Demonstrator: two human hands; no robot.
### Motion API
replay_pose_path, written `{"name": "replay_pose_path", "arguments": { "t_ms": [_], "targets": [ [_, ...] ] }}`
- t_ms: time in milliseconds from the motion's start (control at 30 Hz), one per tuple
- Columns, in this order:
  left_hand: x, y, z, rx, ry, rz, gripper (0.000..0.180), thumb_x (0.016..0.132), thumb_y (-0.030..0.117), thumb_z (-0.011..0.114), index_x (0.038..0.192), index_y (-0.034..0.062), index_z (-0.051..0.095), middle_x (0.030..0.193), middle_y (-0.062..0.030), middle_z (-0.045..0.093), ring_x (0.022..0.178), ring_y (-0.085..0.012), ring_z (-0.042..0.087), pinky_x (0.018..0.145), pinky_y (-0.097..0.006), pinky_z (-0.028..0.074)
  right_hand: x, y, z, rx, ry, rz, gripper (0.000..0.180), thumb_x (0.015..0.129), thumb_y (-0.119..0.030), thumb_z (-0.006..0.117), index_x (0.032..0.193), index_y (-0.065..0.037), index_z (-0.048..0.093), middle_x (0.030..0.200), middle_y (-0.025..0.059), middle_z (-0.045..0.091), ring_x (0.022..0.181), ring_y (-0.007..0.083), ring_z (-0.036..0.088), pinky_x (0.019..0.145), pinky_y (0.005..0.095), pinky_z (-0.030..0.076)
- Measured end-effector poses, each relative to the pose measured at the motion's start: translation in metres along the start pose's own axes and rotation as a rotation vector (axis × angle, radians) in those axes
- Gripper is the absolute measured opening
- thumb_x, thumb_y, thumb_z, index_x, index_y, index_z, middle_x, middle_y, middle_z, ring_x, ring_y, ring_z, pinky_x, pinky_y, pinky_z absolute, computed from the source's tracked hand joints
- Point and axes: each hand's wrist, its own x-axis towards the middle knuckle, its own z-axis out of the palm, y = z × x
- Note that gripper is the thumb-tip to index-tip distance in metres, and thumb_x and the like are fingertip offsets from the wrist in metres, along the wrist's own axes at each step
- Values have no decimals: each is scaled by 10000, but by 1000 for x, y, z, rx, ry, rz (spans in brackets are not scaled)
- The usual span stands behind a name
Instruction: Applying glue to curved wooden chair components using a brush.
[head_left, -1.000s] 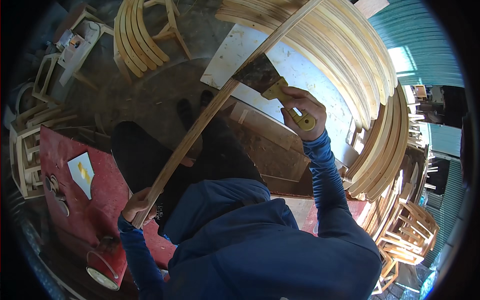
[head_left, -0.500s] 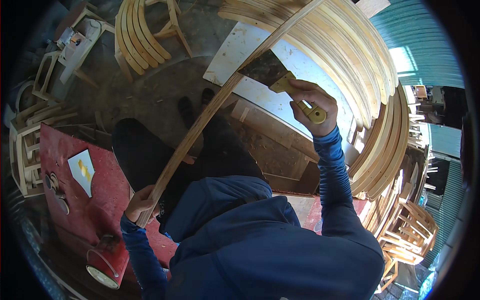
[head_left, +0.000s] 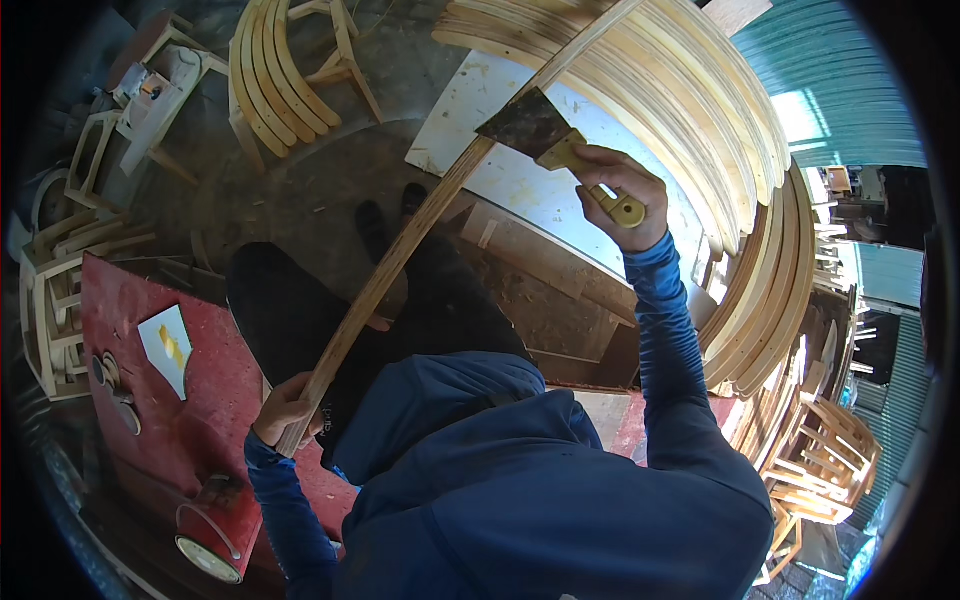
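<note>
On my feed the wood strip (head_left: 406, 250) runs diag. over the legs (head_left: 285, 310) and, higher up, in front of the white board (head_left: 455, 90) and stacked curved slats (head_left: 650, 80); my L grip (head_left: 285, 408) is closed round its lower end, R grip (head_left: 630, 195) wrapped on the handle of the yellow scraper (head_left: 563, 152), blade against the strip. I'd guess the strip's light, fairly stiff w/ a bit of spring, poss. splintery along the edges, so best held by the flat faces nr the end, fingers clear of the blade; scraper's prob. light too, handle only.
</note>
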Motion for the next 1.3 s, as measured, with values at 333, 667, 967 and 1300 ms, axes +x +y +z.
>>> {"name": "replay_pose_path", "arguments": {
  "t_ms": [333,667,967,1300],
  "targets": [
    [-2,3,0,-16,33,-16,651,844,299,703,1375,8,465,659,-107,625,430,-130,525,393,-250,436,-17,9,-10,-15,-46,3,243,738,62,783,955,-34,731,1213,173,697,1087,284,699,929,350,572],
    [-2,-10,27,164,246,98,655,788,339,745,1315,27,514,677,-70,624,467,-122,550,407,-236,459,-2,-44,27,-280,-110,-172,297,815,-29,771,1105,-17,709,1137,178,698,983,314,721,833,357,608],
    [-5,1,22,92,160,34,625,813,263,708,1329,-18,497,711,-76,619,524,-126,572,451,-244,465,-16,-69,34,-225,-131,-187,416,756,-68,732,1166,-41,674,1149,165,655,955,347,701,826,383,606],
    [-1,-4,13,67,140,35,661,825,325,740,1356,24,489,672,-89,645,423,-124,523,378,-240,428,-63,-68,52,-239,-335,-147,553,677,-93,793,1217,-95,675,1234,178,588,1081,348,644,849,413,590]
  ]
}}
